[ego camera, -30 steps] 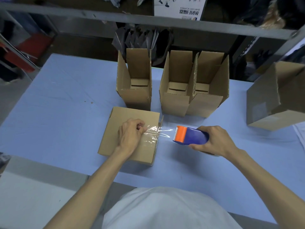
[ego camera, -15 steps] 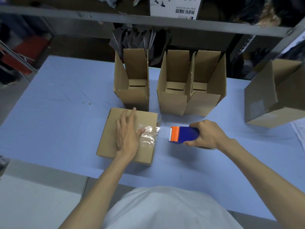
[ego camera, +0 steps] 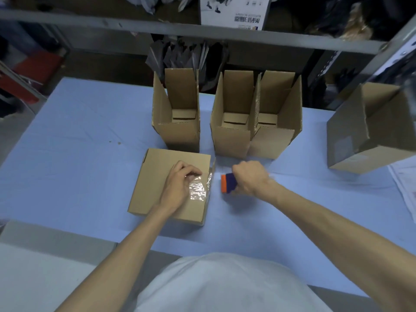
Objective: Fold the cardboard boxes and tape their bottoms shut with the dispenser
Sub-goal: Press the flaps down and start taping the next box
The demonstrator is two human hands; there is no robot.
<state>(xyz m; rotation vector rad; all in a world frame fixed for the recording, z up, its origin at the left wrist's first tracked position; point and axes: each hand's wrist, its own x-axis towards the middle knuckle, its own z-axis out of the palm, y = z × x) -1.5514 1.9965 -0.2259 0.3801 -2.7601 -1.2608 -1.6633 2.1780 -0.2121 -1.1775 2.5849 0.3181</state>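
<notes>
box: cardboard box (ego camera: 157, 176) bottom-up on counter (ego camera: 78, 154) | left hand (ego camera: 177, 188): fingers curled, pressing crinkled tape (ego camera: 199, 191) | right hand (ego camera: 249, 179): fingers wrapped round tape dispenser (ego camera: 226, 183) | handling: likely light, stiff; steady by side walls

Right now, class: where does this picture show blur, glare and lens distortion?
Head view: motion blur smears the right hand and dispenser; head view: the tape on the box glares white; head view: the upright boxes fan outward under the wide lens.
</notes>
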